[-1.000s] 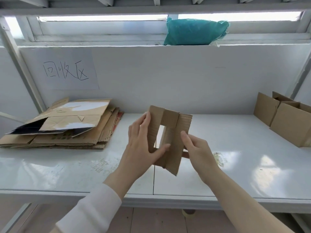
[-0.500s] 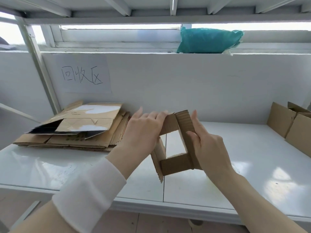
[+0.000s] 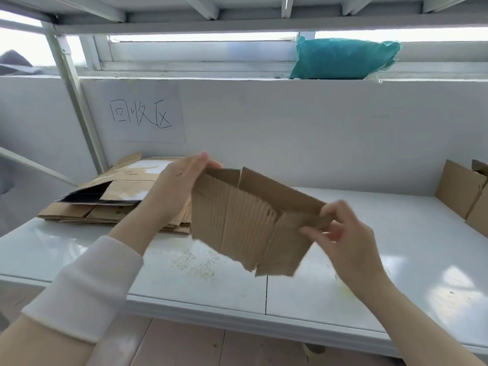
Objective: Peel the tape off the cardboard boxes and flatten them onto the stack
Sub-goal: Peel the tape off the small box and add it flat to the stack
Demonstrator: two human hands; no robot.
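While we hold the flattened cardboard box [image 3: 248, 220] above the white tabletop [image 3: 396, 260], our left hand [image 3: 179, 186] keeps a closed grip on its upper left corner and our right hand [image 3: 340, 233] pinches its right edge, just right of the stack [image 3: 111, 196].

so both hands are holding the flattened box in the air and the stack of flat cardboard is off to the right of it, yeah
Not quite. The head view shows the stack of flat cardboard on the left side of the table, behind the left hand. On the right sit still-assembled boxes. The rest holds: the left hand and the right hand hold the flattened box in the air.
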